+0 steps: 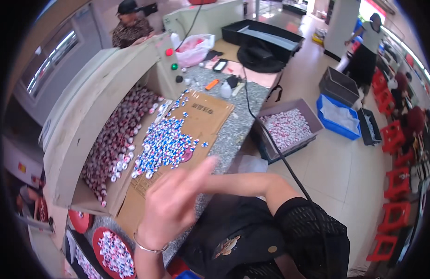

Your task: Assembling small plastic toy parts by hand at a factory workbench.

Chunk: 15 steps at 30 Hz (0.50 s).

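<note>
My left hand [171,204], with a bracelet at its wrist, is raised over the near part of a flattened cardboard sheet [208,111]. Motion smears its fingers, so what they hold, if anything, does not show. My right forearm [238,184] reaches in from the right, and its hand is hidden behind the left one. Just beyond both hands, small blue, white and red bead-like pieces [166,139] lie heaped on the cardboard, with a flat pinkish piece [187,155] at the heap's edge. To their left, a pale hooded box [103,107] contains many reddish and white round pieces [117,132].
Red dishes [98,239] of small pieces stand at the lower left. A purplish crate [312,116] of pieces sits right of the granite tabletop [233,144]. A black cable [271,142] crosses the view. Other people [133,30] are farther off; red stools [394,214] line the right.
</note>
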Available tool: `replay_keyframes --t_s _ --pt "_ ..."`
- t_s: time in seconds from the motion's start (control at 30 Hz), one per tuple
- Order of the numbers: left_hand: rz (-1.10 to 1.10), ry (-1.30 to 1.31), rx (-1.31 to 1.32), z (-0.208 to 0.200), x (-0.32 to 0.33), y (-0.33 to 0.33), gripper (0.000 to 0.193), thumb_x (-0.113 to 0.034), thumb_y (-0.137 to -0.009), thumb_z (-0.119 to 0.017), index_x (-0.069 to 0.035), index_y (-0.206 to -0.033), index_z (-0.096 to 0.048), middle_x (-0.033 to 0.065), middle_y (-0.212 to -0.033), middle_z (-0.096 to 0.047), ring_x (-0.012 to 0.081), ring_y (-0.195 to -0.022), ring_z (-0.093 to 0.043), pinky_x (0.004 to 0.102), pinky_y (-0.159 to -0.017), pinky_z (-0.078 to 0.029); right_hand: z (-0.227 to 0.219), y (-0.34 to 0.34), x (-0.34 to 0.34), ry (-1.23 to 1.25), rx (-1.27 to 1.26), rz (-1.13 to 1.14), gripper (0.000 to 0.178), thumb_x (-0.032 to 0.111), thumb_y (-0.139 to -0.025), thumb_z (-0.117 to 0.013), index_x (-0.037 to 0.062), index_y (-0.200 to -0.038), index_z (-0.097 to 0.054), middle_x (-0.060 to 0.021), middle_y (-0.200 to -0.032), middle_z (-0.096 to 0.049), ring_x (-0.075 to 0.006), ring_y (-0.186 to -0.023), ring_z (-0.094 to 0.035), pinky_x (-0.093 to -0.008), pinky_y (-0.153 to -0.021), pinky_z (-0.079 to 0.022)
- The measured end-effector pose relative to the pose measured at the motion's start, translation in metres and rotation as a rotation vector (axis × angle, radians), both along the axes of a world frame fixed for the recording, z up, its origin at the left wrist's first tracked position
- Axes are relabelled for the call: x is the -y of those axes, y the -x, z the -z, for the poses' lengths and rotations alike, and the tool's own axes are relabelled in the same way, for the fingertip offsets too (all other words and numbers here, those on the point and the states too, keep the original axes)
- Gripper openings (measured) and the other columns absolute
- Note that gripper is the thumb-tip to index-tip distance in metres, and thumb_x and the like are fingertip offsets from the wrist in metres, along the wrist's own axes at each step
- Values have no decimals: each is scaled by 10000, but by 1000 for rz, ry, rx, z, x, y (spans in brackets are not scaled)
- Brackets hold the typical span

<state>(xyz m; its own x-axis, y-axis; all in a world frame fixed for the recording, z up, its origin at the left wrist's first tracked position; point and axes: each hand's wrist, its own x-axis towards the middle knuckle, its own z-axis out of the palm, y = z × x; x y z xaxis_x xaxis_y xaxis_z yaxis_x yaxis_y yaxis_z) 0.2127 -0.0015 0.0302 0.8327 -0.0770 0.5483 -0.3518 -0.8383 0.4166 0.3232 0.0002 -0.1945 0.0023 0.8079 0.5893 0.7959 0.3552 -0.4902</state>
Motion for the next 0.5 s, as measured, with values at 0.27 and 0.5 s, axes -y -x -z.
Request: replay_keyframes --t_s 0.27,0.5 --pt "600 -235 327 -72 104 -54 527 -113 -818 -563 -96 -1342 -508 12 -726 -479 176 -722 -546 329 -649 -418 10 4 -14 209 106 7 155 103 -785 -600 23 -906 -653 -156 -806 -583 -358 -783 -603 -458 -696 -488" --pt "-18 218 155 68 8 37 716 -2 -810 -575 -105 -1481 -349 96 -825 -545 269 -765 -590 384 -690 -489 24 -31 -1 418 389 125 145 102 -778 -619 19 -887 -666 -159 -794 -578 -366 -768 -598 -464 -682 -484"
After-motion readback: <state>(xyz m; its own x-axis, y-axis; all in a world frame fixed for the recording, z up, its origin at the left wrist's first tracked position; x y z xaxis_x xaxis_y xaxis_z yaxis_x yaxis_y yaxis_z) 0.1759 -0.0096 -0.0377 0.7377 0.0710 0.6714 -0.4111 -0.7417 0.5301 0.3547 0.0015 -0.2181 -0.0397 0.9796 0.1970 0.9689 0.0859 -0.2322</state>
